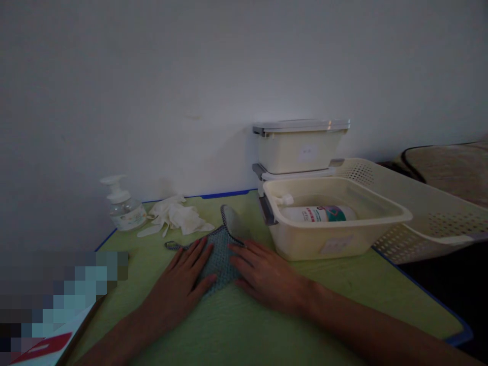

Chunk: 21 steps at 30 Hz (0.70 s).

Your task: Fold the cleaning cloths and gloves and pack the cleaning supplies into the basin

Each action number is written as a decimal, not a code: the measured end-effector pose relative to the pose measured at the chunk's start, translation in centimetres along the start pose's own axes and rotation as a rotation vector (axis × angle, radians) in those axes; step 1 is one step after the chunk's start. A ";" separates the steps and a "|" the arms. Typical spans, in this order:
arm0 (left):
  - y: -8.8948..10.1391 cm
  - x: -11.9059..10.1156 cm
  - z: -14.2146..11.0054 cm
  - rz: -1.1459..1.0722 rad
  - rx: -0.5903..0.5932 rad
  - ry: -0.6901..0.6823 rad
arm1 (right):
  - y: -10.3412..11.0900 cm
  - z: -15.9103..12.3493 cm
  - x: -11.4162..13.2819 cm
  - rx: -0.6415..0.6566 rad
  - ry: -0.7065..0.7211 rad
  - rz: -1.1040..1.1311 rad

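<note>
A blue-grey textured cloth (220, 262) with a dark checked edging lies on the green tabletop in front of me. One far corner of it is curled up, and a hanging loop sticks out at its left. My left hand (182, 277) lies flat on the cloth's left side, fingers spread and pointing away. From the right, my right hand (267, 277) rests on the cloth's other side with its fingers outstretched. Neither hand grips the cloth. The parts under my palms are hidden.
A clear pump bottle (125, 211) and crumpled white gloves (177, 216) stand back left. At right, an open cream bin (324, 241) holds a white bottle (324, 213). Behind it are a lidded box (301, 150) and a perforated basket (412, 195). The green table (366, 290) has a blue edge.
</note>
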<state>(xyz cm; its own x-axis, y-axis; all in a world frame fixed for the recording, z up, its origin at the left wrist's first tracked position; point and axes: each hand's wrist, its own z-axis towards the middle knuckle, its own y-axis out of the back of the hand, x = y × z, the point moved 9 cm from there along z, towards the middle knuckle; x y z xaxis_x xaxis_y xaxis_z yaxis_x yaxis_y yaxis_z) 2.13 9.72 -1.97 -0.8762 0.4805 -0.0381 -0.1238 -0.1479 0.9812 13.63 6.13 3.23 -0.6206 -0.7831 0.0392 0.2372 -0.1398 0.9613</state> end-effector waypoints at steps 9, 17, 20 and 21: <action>1.1 -1.2 -0.1 -0.095 -0.086 -0.067 | -1.3 0.2 3.1 0.104 0.168 0.199; 1.5 0.1 0.0 -0.403 -0.112 0.014 | -1.3 -0.1 3.6 0.111 0.245 0.159; 1.3 1.8 0.1 -0.674 -0.157 0.150 | -1.1 -0.1 3.8 0.092 0.273 0.140; 1.1 2.4 0.1 -0.759 -0.172 0.199 | -1.0 -0.1 3.8 0.089 0.275 0.137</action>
<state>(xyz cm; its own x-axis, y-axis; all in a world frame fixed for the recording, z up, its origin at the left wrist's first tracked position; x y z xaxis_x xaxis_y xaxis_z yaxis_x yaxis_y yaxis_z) -0.03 10.82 -0.94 -0.5889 0.3425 -0.7321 -0.7749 0.0182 0.6319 11.12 3.25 2.39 -0.3589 -0.9273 0.1062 0.2308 0.0221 0.9727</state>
